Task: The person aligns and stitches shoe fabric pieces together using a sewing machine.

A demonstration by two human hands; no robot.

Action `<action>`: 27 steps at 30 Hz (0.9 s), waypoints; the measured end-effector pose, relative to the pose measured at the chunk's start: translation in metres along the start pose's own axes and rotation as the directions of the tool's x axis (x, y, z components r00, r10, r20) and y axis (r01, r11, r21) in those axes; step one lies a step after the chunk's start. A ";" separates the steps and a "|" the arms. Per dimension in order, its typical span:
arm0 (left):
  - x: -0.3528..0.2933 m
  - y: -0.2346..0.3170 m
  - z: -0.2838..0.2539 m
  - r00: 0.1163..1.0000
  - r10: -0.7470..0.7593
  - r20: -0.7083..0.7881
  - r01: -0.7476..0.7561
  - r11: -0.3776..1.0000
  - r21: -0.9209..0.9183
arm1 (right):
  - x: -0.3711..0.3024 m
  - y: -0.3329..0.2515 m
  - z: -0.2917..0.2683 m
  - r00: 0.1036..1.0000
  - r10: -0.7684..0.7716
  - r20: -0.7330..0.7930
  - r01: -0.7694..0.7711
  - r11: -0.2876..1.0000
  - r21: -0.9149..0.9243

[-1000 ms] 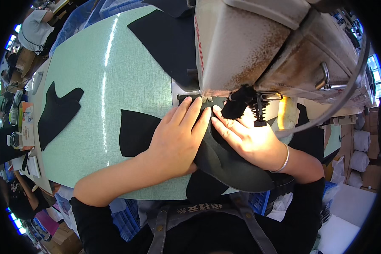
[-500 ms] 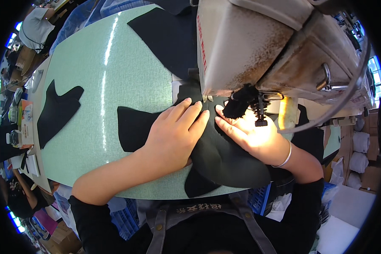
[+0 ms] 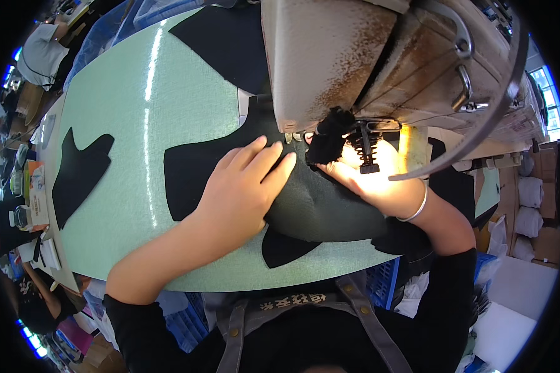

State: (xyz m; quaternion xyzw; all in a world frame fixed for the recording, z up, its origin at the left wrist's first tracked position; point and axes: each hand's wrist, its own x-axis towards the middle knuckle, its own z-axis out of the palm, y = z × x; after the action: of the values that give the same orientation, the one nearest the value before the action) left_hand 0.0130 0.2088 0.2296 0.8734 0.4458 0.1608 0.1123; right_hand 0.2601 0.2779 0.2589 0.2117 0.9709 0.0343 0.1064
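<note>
A black, leather-like sheet lies curved and bulging under the head of a sewing machine. My left hand rests flat on the sheet, fingers spread, with its fingertips just left of the metal presser foot. To the right of the foot, my right hand presses on the sheet in bright lamplight. A fuzzy black part and a spring on the machine cover some of its fingers; those that show are stretched out. A black flap reaches out left of my left hand.
The pale green table bears a loose black piece at left and a larger black piece at the back. Blue crates stand below its front edge. A curved metal rod arcs at right. Another person sits far left.
The sheet's near edge has shifted away from me, toward the machine. Both hands stay on it, and more of the right hand's fingers are hidden behind the fuzzy part. The view has shifted slightly.
</note>
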 end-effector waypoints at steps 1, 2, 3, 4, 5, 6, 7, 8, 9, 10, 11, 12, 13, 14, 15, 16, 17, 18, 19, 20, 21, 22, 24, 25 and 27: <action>-0.003 0.002 -0.001 1.000 0.013 0.025 -0.014 0.999 0.037 | -0.005 -0.007 0.006 0.985 -0.064 -0.158 0.042 0.989 -0.139; -0.004 0.003 -0.001 0.998 0.024 0.049 -0.027 0.997 0.074 | -0.004 -0.003 0.011 0.986 -0.061 -0.157 0.039 0.989 -0.139; -0.002 0.003 -0.002 0.999 0.028 0.030 -0.029 0.998 0.063 | -0.002 0.004 0.014 0.993 -0.039 -0.113 0.058 0.984 0.170; -0.002 0.002 -0.002 0.999 0.029 0.030 -0.031 0.998 0.062 | 0.000 0.007 0.018 0.997 -0.032 -0.065 0.059 0.884 0.465; -0.001 0.000 -0.003 0.999 0.039 0.028 -0.040 0.999 0.031 | 0.004 0.006 0.026 0.998 -0.029 -0.063 0.055 0.884 0.464; 0.001 -0.003 -0.003 0.998 0.050 0.025 -0.050 0.999 0.000 | 0.010 0.003 0.035 0.941 0.029 -0.338 0.106 0.921 0.375; 0.000 -0.007 -0.003 0.999 0.045 0.025 -0.045 0.999 0.002 | 0.015 0.002 0.039 0.805 0.055 -0.591 0.136 0.952 0.274; 0.001 -0.013 -0.003 0.999 0.043 0.030 -0.042 0.999 -0.034 | 0.016 0.006 0.038 0.805 0.050 -0.592 0.142 0.951 0.274; 0.000 -0.017 -0.003 0.999 0.042 0.035 -0.040 0.997 -0.069 | 0.015 0.012 0.035 0.804 -0.005 -0.594 0.160 0.965 0.208; 0.002 -0.020 -0.005 0.999 0.044 0.032 -0.042 0.997 -0.068 | 0.015 0.017 0.033 0.804 -0.058 -0.591 0.173 0.975 0.140; 0.003 -0.022 -0.008 0.997 0.065 0.048 -0.063 0.997 -0.039 | 0.017 0.018 0.040 0.794 -0.008 -0.608 0.165 0.965 0.203; 0.003 -0.024 -0.011 0.994 0.086 0.064 -0.086 0.996 -0.010 | 0.015 0.016 0.038 0.794 -0.009 -0.608 0.163 0.966 0.200; 0.001 -0.026 -0.015 0.989 0.115 0.094 -0.122 0.990 0.069 | 0.015 0.013 0.031 0.807 0.039 -0.590 0.126 0.964 0.235; 0.002 -0.023 -0.019 0.989 0.115 0.091 -0.122 0.990 0.072 | 0.014 0.010 0.027 0.817 0.086 -0.570 0.087 0.959 0.270; 0.003 -0.017 -0.022 0.987 0.089 0.136 -0.095 0.995 0.036 | 0.014 0.008 0.033 0.770 0.058 -0.636 0.085 0.978 0.192; 0.001 -0.012 -0.023 0.982 0.057 0.182 -0.059 0.998 0.004 | 0.012 0.002 0.026 0.768 0.050 -0.638 0.093 0.978 0.188; -0.002 -0.002 -0.019 0.984 -0.006 0.176 0.013 0.999 -0.036 | 0.007 -0.006 0.014 0.811 0.037 -0.584 -0.003 0.998 0.060; -0.004 0.009 -0.020 0.978 -0.046 0.205 0.049 0.999 -0.013 | 0.003 -0.013 0.008 0.849 0.037 -0.527 -0.090 0.993 -0.076; -0.005 0.016 -0.013 0.986 -0.035 0.162 0.032 0.999 0.017 | -0.003 -0.021 0.007 0.849 0.040 -0.527 -0.097 0.992 -0.082; -0.007 0.016 -0.003 0.992 -0.038 0.121 0.032 0.998 0.051 | -0.004 -0.029 0.008 0.876 0.041 -0.480 -0.072 0.996 -0.046; -0.008 0.013 0.005 0.996 -0.006 0.090 -0.003 0.995 0.101 | -0.003 -0.034 0.010 0.901 0.039 -0.432 -0.048 0.999 -0.009; -0.006 0.012 0.004 0.996 0.026 0.081 -0.031 0.998 0.063 | -0.005 -0.038 0.012 0.926 0.049 -0.374 -0.041 0.999 0.030; -0.002 0.000 -0.005 0.991 0.053 0.123 -0.050 0.998 -0.034 | -0.006 -0.033 0.014 0.929 0.055 -0.367 -0.042 0.998 0.043; -0.002 -0.005 -0.011 0.989 0.052 0.138 -0.043 0.997 -0.066 | -0.005 -0.025 0.014 0.937 0.037 -0.348 -0.001 0.995 0.104; -0.001 -0.012 -0.017 0.985 0.049 0.166 -0.031 0.994 -0.105 | 0.000 -0.003 0.029 0.866 -0.049 -0.497 0.140 0.979 0.147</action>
State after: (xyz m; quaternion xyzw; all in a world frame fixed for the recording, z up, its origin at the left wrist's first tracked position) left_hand -0.0030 0.2161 0.2415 0.8857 0.4083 0.1113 0.1907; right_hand 0.2657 0.2761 0.2303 0.1567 0.9743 -0.0051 -0.1614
